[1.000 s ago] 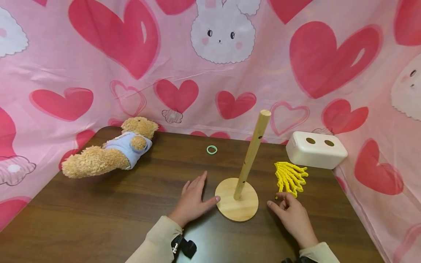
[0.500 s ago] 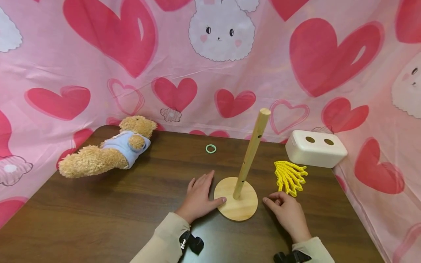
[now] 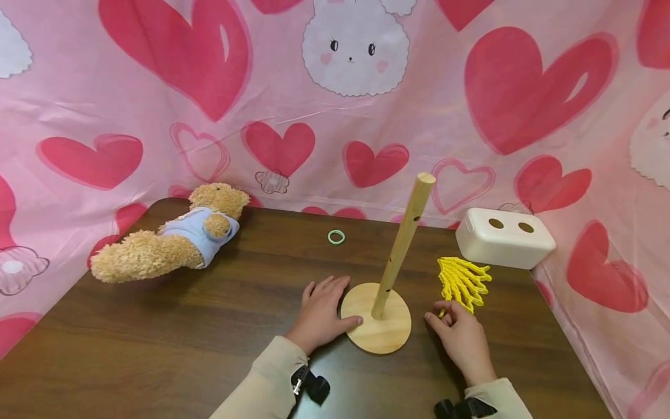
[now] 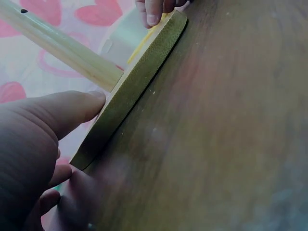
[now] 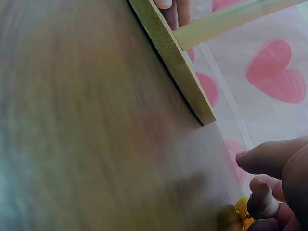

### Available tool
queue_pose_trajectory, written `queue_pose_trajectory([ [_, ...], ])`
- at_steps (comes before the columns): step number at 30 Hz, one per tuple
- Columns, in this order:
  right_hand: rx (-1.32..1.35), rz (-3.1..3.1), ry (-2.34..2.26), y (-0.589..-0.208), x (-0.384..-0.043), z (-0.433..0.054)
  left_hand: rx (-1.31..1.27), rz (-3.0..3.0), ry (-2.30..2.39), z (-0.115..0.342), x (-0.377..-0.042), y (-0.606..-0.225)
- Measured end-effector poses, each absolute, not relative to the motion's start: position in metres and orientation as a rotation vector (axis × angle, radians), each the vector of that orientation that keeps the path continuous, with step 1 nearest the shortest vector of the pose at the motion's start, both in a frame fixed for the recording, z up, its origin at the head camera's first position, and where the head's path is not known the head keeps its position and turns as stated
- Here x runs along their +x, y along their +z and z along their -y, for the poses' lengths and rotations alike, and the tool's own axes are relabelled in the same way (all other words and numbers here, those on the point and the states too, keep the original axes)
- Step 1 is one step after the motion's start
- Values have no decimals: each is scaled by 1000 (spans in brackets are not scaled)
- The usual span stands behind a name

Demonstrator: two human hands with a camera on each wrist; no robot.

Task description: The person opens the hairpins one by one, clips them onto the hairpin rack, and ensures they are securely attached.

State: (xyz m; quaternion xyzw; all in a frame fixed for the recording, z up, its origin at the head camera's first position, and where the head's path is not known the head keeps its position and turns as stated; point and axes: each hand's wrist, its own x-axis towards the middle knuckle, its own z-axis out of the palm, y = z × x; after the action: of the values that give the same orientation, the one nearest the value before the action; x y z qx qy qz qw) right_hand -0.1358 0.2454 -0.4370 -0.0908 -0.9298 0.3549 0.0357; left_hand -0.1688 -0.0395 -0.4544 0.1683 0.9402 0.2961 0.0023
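Note:
A round wooden base (image 3: pixel 392 334) with an upright wooden pole (image 3: pixel 402 244) stands on the brown table between my hands. My left hand (image 3: pixel 321 314) lies at the base's left side, its thumb (image 4: pixel 79 108) on the base's edge and its other fingers extended beside it. To the right of the base, apart from it, my right hand (image 3: pixel 464 343) hovers low with loosely bent fingers and the thumb held out. Just beyond its fingertips lies a fan-shaped bunch of slender yellow strands (image 3: pixel 463 279); the right wrist view catches only a bit of yellow (image 5: pixel 244 214) behind the fingers.
A small green ring (image 3: pixel 336 237) lies behind the pole to the left. At the back left rests a teddy bear (image 3: pixel 193 235) in a blue shirt. A white box (image 3: pixel 502 244) with two round holes stands at the back right. Pink heart-patterned cloth (image 3: pixel 282 75) encloses the table.
My left hand has shifted right, its thumb further onto the base. My right hand has moved slightly left, then back a little toward the yellow strands. The view has shifted slightly.

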Motion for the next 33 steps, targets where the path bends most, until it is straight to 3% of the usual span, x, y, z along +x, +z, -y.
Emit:
queue_pose_trajectory([
  [33,-252,2896,1017,-437,-134,-254,673,-2921,850,46,-165,-454],
])
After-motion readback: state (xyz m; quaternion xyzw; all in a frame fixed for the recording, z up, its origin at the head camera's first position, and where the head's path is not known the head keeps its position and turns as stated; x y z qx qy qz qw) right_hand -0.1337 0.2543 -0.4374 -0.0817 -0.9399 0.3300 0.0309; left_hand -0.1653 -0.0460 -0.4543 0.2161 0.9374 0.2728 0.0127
